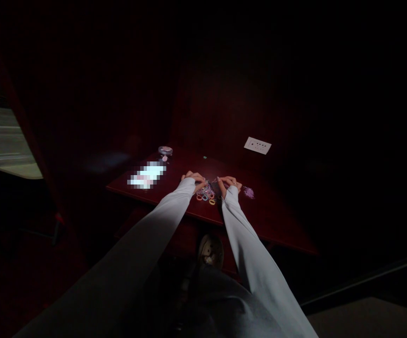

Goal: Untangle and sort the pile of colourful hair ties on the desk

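Observation:
Over the desk (175, 188), my left hand (192, 178) has its thumb and fingers drawn together in a pinch; whatever they hold is too small to make out. Facing it, my right hand (229, 184) is also pinched, with a thin pinkish bit by its fingertips that I cannot identify. Between and below the hands lies a pile of small coloured hair ties (206, 192). At its near edge sit a yellow hair tie (212, 202) and an orange-red hair tie (199, 198). A purple cluster (249, 192) of small pieces lies just right of my right hand.
A lit screen (147, 175), blurred out, lies on the desk's left part. Behind it stands a clear round container (165, 151). A small green ring (205, 157) rests near the back. A white socket panel (257, 145) is on the dark wall. Below the desk a shoe (211, 251) shows.

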A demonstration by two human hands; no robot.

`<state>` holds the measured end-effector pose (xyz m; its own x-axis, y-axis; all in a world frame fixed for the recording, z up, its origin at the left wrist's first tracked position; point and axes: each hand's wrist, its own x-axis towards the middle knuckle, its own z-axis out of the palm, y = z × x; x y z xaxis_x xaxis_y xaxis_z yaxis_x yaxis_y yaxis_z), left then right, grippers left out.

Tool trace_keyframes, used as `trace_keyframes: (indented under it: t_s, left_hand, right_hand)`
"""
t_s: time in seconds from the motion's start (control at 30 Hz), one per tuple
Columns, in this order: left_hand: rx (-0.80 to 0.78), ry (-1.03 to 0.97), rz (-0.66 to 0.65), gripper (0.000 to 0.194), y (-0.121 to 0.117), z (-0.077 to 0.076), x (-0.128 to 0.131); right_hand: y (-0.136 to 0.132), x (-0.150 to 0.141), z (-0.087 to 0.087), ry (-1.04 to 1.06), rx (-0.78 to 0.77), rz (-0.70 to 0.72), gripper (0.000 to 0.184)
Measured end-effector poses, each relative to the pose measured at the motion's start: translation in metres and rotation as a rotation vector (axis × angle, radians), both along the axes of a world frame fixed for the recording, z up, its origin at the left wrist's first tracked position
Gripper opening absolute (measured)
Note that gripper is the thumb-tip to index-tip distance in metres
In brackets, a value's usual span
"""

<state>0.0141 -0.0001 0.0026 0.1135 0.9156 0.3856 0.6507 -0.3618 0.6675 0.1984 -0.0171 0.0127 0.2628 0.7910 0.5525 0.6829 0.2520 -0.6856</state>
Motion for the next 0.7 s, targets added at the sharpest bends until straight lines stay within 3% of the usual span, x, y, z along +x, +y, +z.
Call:
trace_keyframes:
  t_s: [0.47, 0.7]
  left_hand:
    - [-0.006, -0.077, 0.002, 0.028, -0.007, 0.004, 0.000]
    - [-0.002, -0.075, 0.028, 0.025, -0.008, 0.007, -0.002]
  right_hand:
    - [0.005, 0.006, -0.004, -0.009, 0.029, 0.032, 0.048]
    - [0.011, 0.028, 0.001, -0.023, -0.048, -0.242, 0.048]
